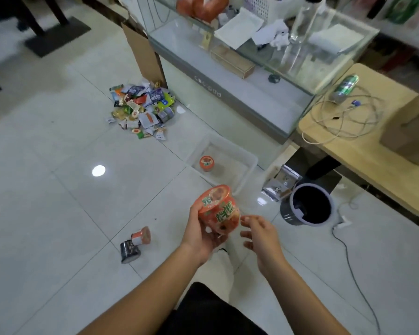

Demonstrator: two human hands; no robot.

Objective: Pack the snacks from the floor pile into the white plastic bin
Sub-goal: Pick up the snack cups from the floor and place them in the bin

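Note:
My left hand [200, 229] grips a red instant-noodle cup [218, 209] from below and the side, tilted, in front of my body. My right hand [259, 234] hovers just right of the cup with loosely spread fingers, holding nothing. The white plastic bin [246, 157] sits on the floor ahead, with one red noodle cup [206, 163] standing inside. The pile of small snack packets [142, 108] lies farther off on the tiles beside a glass counter. Two more cups, one red [142, 235] and one dark [130, 251], lie on the floor to my left.
A glass display counter [240, 76] stands behind the bin. A dark waste bin [307, 204] and foil bags [279, 184] sit to the right, under a wooden table [373, 151] with cables. A cardboard sheet [143, 52] leans by the pile. A cable [358, 274] runs over the floor.

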